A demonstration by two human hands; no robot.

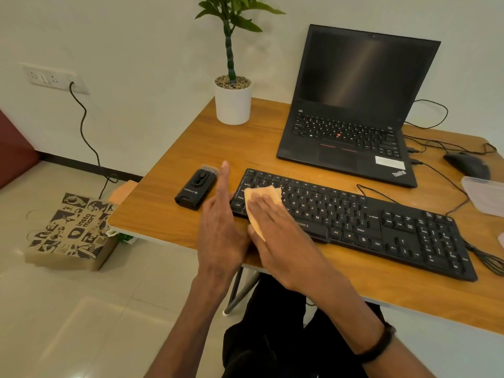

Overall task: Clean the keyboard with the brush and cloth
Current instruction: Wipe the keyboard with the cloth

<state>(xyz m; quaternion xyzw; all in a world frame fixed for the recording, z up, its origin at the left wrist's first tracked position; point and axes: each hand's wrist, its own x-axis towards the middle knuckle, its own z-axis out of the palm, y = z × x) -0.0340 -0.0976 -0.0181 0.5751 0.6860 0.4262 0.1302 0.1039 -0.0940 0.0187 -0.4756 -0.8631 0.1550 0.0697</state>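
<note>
A black keyboard lies slantwise on the wooden table. My right hand presses a folded orange cloth flat onto the keyboard's left end with straight fingers. Beside the keyboard's left edge is my left hand, its fingers straight and pointing away from me, holding nothing. A small black brush tool with grey bristles at its far end lies on the table just left of that hand, untouched.
An open black laptop stands behind the keyboard. A potted plant is at the back left. A mouse, cables and a clear plastic lid lie at the right. A paper bag sits on the floor.
</note>
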